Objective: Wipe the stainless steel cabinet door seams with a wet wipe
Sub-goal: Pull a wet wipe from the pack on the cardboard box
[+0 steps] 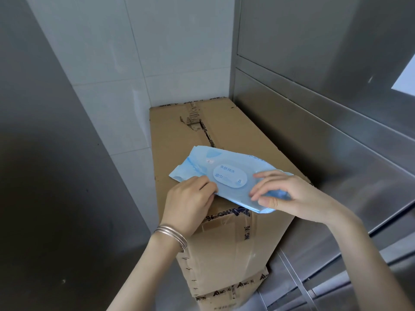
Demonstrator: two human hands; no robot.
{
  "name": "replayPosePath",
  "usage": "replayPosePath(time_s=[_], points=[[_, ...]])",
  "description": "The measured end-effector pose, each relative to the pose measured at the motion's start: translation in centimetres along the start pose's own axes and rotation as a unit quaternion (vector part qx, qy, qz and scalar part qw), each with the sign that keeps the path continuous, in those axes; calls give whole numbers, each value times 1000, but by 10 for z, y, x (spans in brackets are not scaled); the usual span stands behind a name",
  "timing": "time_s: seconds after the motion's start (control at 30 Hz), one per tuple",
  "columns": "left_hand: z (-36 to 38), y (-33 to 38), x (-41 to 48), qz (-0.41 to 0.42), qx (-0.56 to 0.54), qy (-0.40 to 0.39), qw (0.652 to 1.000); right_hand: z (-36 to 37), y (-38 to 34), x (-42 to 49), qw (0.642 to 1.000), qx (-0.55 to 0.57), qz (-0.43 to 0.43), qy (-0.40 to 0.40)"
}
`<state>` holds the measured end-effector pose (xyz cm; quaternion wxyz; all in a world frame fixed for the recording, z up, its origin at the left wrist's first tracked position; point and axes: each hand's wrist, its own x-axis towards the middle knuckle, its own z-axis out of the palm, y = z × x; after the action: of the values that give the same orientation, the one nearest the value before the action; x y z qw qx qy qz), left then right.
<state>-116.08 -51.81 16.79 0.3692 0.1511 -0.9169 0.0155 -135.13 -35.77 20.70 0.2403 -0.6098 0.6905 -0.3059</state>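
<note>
One soft pale-blue plastic wet-wipe pack lies atop one brown cardboard box beside the stainless steel cabinet. Two bare hands hold it: the left grip pinches its near edge and the right grip curls round its right end.

From here I lose the near right corner of the wet wipe pack under the right hand. The cardboard box runs off the bottom edge.

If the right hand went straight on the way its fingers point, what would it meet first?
Probably the oval flap on the wet wipe pack, which the right hand holds; the left hand lies beyond.
</note>
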Motion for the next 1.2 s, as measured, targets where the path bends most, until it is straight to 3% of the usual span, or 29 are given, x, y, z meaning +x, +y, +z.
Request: replayPosePath(time_s=[0.2,0.3,0.4,0.5,0.6,0.67,0.8,1.1,1.2], points=[[-16,8,-21,5,-3,12,1000,-13,-7,7,992,-81,46,-89],[-25,12,-25,-10,-32,10,999,-2,-14,19,993,-119,13,0],[-28,7,-23,-75,-26,-1,997,16,-19,31,986,-143,-31,77],[-24,-2,-19,-149,5,-79,986,31,-21,42,988,-139,-32,63],[-20,-6,-18,-168,5,-193,967,41,-22,47,991,-122,-15,52],[-16,-7,-20,-170,6,-222,960,44,-21,47,992,-102,-6,68],[-11,-8,-26,-162,37,-224,960,50,-16,43,991,-98,-12,95],[-6,-7,-27,-169,48,-193,965,41,-27,43,984,-178,-3,19],[-6,-7,-27,-169,47,-199,964,40,-29,46,979,-183,-17,89]])
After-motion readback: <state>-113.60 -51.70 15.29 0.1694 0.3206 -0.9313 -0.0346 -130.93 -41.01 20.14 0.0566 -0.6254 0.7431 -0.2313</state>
